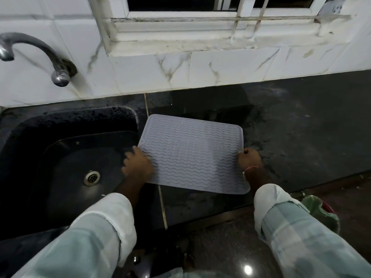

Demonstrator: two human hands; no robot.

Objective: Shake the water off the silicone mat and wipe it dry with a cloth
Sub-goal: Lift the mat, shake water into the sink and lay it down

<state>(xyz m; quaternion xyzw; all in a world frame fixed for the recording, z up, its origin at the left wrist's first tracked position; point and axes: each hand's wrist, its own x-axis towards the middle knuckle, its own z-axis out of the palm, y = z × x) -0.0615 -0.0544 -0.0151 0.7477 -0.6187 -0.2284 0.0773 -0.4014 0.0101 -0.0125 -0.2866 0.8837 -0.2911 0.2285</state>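
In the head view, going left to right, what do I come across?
tap → drain → left hand → mat → right hand

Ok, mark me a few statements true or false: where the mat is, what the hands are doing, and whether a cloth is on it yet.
1. Each hand is on a side edge of the mat. True: the left hand holds its left edge and the right hand grips its right edge.
2. The mat lies down in the sink basin. False: it is over the counter, just right of the sink, with only its left edge reaching the sink's rim.
3. A cloth lies on the mat. False: nothing lies on it.
4. The mat's top has wavy ridges. True.
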